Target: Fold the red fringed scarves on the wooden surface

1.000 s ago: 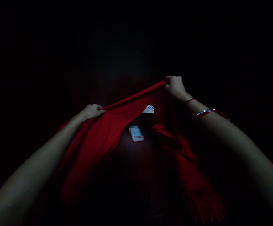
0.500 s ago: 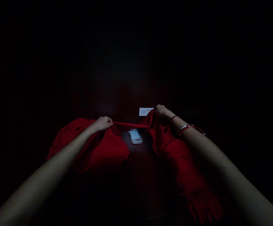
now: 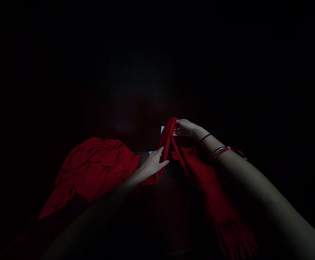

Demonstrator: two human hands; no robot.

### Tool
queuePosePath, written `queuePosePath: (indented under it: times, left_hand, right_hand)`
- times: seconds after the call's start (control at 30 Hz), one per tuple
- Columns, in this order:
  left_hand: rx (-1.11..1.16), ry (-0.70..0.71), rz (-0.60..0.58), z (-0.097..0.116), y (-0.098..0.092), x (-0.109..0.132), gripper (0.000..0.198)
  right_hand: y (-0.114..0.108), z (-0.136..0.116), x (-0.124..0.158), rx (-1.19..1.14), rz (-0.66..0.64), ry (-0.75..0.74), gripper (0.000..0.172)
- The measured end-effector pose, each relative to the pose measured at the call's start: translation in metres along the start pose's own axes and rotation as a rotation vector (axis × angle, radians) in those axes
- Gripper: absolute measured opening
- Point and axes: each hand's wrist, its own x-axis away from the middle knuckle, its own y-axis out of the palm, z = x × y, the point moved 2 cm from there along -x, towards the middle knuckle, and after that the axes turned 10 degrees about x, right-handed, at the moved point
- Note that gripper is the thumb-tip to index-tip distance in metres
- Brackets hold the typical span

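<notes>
A red scarf [image 3: 97, 169] with a fringed end lies bunched on the left, and a stretch of it rises to my right hand [image 3: 184, 128]. That hand is closed on the fold, holding it up, and the fringe hangs down to the right. Against the lower part of the raised cloth is my left hand [image 3: 153, 164], with thumb and forefinger stretched apart. Its other fingers are partly hidden. Just behind it shows a small bit of a phone-like lit object [image 3: 152, 152], mostly covered.
A white socket plate [image 3: 162, 129] peeks out behind the raised cloth. Bracelets [image 3: 219, 151] circle my right wrist and forearm. The surroundings are very dark, so edges and surfaces cannot be made out.
My left hand has let go of the scarf's edge and moved right, to the cloth beneath my right hand. The taut edge between the hands is gone; the left part lies slack.
</notes>
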Motion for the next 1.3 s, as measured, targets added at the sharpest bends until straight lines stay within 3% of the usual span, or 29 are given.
queuePosePath:
  times: [0.07, 0.13, 0.3, 0.43, 0.53, 0.63, 0.77, 0.9, 1.03, 1.1, 1.3]
  left_hand:
    - [0.061, 0.014, 0.163, 0.007, 0.002, -0.008, 0.068]
    - [0.029, -0.001, 0.242, 0.014, 0.001, -0.016, 0.066]
    - [-0.036, -0.003, 0.302, 0.019, -0.014, -0.039, 0.032]
    - [0.123, 0.047, 0.278, 0.018, -0.029, -0.046, 0.026]
    - [0.128, 0.057, 0.215, 0.018, -0.028, -0.040, 0.025]
    - [0.107, 0.078, 0.188, 0.016, -0.025, -0.033, 0.024]
    - [0.113, 0.097, 0.201, 0.010, -0.030, -0.032, 0.025]
    - [0.098, 0.065, 0.244, 0.007, -0.041, -0.034, 0.023]
    - [0.068, 0.050, 0.265, 0.007, -0.047, -0.036, 0.020]
    - [0.068, 0.057, 0.261, 0.007, -0.049, -0.039, 0.020]
    - [0.099, 0.112, 0.244, 0.011, -0.055, -0.044, 0.016]
  right_hand:
    - [-0.003, -0.001, 0.004, -0.012, -0.017, -0.033, 0.020]
    - [-0.007, -0.001, 0.008, 0.097, 0.001, -0.095, 0.025]
    - [-0.016, 0.008, 0.017, 0.825, 0.223, -0.357, 0.036]
    - [-0.010, 0.024, 0.023, 1.237, 0.174, -0.442, 0.034]
    - [0.003, 0.035, 0.025, 1.244, 0.045, -0.528, 0.029]
    - [0.019, 0.046, 0.025, 1.119, -0.208, -0.667, 0.024]
    - [0.035, 0.064, 0.025, 0.808, -0.404, -0.645, 0.045]
    - [0.042, 0.070, 0.023, 0.659, -0.351, -0.555, 0.033]
    - [0.046, 0.057, 0.026, 0.590, -0.322, -0.525, 0.042]
    - [0.050, 0.050, 0.029, 0.633, -0.284, -0.499, 0.040]
    - [0.050, 0.041, 0.031, 0.965, -0.006, -0.338, 0.025]
